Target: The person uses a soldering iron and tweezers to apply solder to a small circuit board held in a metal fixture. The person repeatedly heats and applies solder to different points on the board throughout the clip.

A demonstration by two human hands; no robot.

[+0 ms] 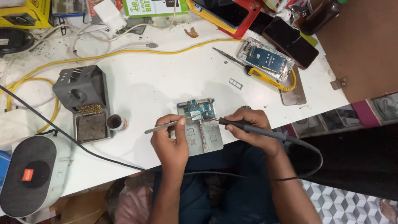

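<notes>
Left hand (171, 143) pinching tweezers (168, 124), right hand (248, 126) closed around soldering iron (253, 129), both tips on circuit board (198, 111) near tabletop's (166, 83) front edge.

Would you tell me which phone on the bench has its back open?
The clear-framed phone with its blue board exposed, beside the yellow screwdriver; the other phones show dark closed glass.

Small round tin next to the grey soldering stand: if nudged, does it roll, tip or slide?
The small round tin stands upright on its flat base, so it would probably slide on the white table rather than roll. It looks short and squat, so tipping seems unlikely. It appears open on top; a hard push might spill its contents. It likely feels light, given its size beside the grey soldering stand.
</notes>
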